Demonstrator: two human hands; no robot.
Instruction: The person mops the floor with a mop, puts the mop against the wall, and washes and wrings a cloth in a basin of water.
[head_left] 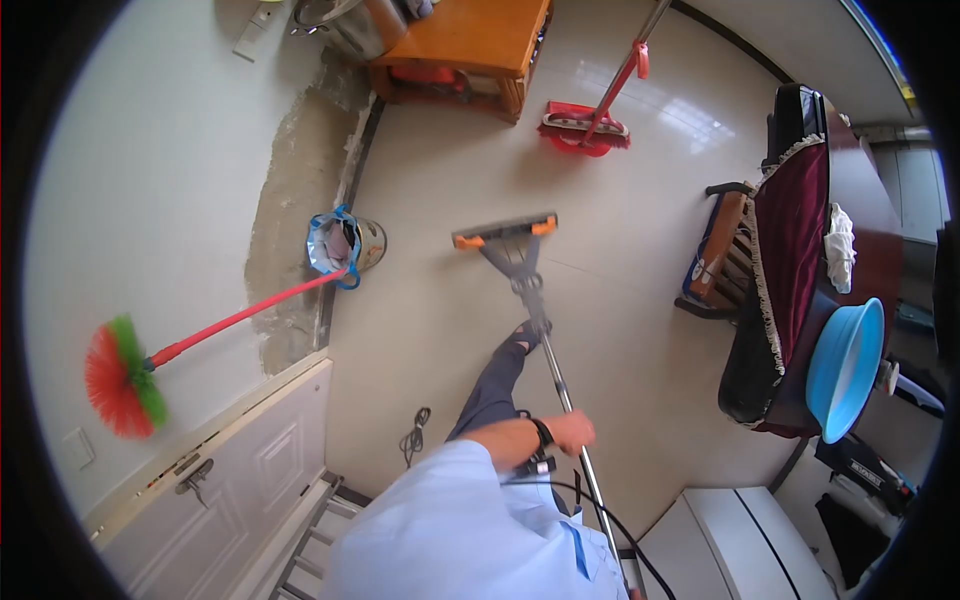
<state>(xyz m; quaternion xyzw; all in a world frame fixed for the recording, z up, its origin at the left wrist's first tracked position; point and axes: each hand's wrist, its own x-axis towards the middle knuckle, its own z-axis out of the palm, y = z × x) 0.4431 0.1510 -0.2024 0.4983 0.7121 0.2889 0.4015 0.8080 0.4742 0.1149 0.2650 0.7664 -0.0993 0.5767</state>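
Observation:
My left hand [572,432], with a black band on its wrist, is wrapped around the metal pole of a mop [557,375]. The pole runs from the bottom edge up to a wide flat mop head [505,231] with orange clips, resting on the floor. Only a sliver of my right hand [635,593] shows at the bottom edge, closed at the pole's upper end. My foot in a dark shoe [526,336] is just behind the mop head.
Left stand a bin [370,244] and a red-green long-handled brush [125,376]. A red broom with dustpan [585,128] stands ahead, near a wooden table [460,40]. At right are a folding stool [718,250], a covered table and a blue basin [845,370]. A cord [414,437] lies on the floor.

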